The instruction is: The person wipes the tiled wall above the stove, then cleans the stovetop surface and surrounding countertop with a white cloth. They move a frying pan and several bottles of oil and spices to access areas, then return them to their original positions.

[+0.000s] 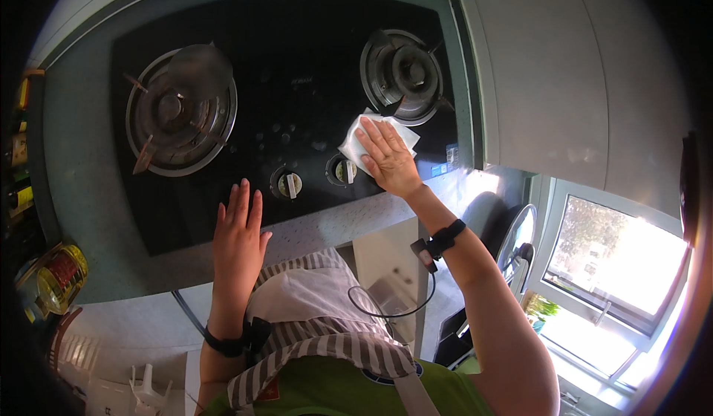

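My right hand (390, 157) lies flat on a folded white paper towel (352, 142), pressing it to the black glass gas cooktop (312, 31) just below the right burner (402, 76). Close to the towel's lower left is the right control knob (346, 171); the left control knob (289, 185) sits further left. My left hand (239, 237) holds nothing, its fingers spread a little at the cooktop's front edge. I cannot tell whether it touches the glass. Pale water spots show on the glass between the burners. The left burner (172, 109) has metal pan supports around it.
A bottle of yellow oil (62, 279) stands at the counter's left end, near several other bottles. Grey cabinets (540, 76) rise along the right side. A pan lid (518, 232) leans by the bright window (613, 260). A cable (406, 314) hangs from my right wrist strap.
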Demonstrator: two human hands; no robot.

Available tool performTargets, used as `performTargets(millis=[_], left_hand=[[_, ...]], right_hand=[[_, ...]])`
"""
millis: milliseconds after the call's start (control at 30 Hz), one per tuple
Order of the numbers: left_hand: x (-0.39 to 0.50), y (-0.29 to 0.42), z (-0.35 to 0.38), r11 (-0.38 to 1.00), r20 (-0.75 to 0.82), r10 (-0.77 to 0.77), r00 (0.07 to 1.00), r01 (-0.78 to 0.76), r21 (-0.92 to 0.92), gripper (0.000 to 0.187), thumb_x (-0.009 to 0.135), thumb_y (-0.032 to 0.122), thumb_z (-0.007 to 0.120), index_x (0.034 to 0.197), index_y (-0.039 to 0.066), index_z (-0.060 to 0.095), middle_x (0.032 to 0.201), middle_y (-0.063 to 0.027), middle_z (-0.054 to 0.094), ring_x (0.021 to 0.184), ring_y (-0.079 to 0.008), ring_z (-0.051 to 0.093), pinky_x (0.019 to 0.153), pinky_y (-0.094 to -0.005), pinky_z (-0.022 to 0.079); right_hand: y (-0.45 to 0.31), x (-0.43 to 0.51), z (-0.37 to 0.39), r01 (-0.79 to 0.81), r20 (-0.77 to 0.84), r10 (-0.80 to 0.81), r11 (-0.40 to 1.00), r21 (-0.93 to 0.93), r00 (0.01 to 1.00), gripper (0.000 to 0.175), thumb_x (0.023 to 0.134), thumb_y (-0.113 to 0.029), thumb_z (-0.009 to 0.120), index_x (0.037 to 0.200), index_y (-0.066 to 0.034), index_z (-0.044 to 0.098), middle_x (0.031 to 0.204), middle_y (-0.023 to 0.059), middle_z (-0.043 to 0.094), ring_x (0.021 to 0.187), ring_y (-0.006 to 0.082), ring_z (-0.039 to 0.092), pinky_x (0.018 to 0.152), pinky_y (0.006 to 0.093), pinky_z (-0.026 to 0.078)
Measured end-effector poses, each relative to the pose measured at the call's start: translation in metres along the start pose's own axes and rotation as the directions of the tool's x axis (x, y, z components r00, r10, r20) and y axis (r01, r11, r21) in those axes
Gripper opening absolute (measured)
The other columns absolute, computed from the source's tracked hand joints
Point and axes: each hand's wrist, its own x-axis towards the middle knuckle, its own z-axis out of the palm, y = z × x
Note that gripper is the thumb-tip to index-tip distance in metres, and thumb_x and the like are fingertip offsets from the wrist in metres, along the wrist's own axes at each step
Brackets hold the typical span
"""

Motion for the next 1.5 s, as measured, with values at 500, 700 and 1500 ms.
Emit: performTargets(millis=[500,700,1500], left_hand=[[-0.002,-0.003,-0.004,0.997,-0.003,0.002,1.000,-0.002,-0.078,0.080,0.077,0.014,0.077,0.146,0.006,0.039,0.158,-0.0144,0.026,0.143,-0.0326,0.033,0.115,-0.0479,0.032],[-0.001,-0.004,-0.007,0.995,0.012,-0.003,1.000,0.004,-0.095,0.081,0.076,0.014,0.078,0.146,0.006,0.039,0.158,-0.0141,0.026,0.143,-0.0327,0.033,0.114,-0.0479,0.034],[-0.002,-0.002,0.000,0.983,-0.064,-0.062,0.996,0.050,-0.179,0.083,0.071,0.015,0.081,0.143,0.004,0.041,0.156,-0.0132,0.029,0.141,-0.0301,0.035,0.113,-0.0471,0.035]], right_hand=[[-0.022,0.058,0.014,-0.106,-0.121,0.118,0.989,0.103,0.986,0.054,0.100,-0.028,0.049,0.148,-0.0080,0.036,0.157,0.0134,0.029,0.145,0.0348,0.025,0.117,0.0468,0.026],[-0.027,0.090,0.020,-0.151,-0.166,0.163,0.985,0.080,0.973,0.056,0.098,-0.028,0.052,0.147,-0.0056,0.036,0.155,0.0170,0.030,0.143,0.0387,0.028,0.116,0.0487,0.027],[0.104,0.282,0.040,-0.300,-0.288,0.276,0.953,-0.042,0.917,0.058,0.102,-0.041,0.033,0.151,-0.0111,0.031,0.157,0.0162,0.029,0.145,0.0386,0.025,0.116,0.0534,0.018]])
